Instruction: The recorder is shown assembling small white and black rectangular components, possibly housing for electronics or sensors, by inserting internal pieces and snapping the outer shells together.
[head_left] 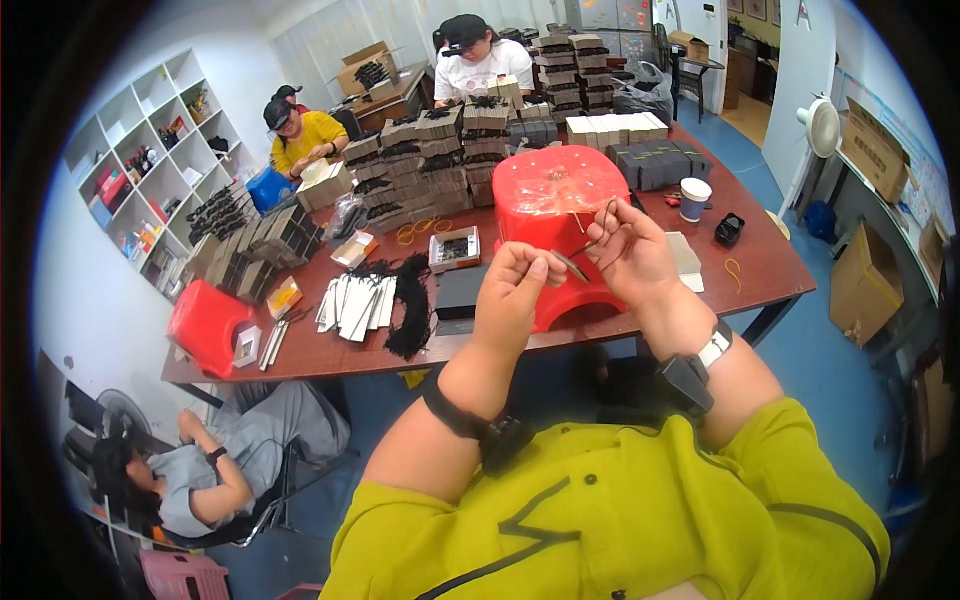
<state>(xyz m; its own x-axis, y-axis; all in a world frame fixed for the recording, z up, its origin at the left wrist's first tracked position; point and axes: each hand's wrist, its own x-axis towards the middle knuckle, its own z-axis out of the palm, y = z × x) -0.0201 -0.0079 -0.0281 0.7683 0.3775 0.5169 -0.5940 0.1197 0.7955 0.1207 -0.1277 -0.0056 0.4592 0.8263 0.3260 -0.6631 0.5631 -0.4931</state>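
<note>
Both my hands are raised in front of an upturned red plastic stool (550, 190) on the table. My left hand (515, 285) is closed, thumb against fingers, on a slim dark pointed piece (572, 266) that juts toward the right; its exact kind is too small to tell. In a pinch, my right hand (640, 255) holds a thin dark cord (603, 228), its fingertips close to the stool's near side. Beside my left hand lies a dark grey box (456, 300), and a small white tray (455, 250) of black bits sits behind it.
Tall stacks of grey boxes (430, 150) line the table's far side. White strips (357, 305) and a bundle of black cords (410, 305) lie left. A paper cup (694, 200) and black object (730, 230) stand right. Three co-workers sit around; another red stool (205, 325) rests at the left end.
</note>
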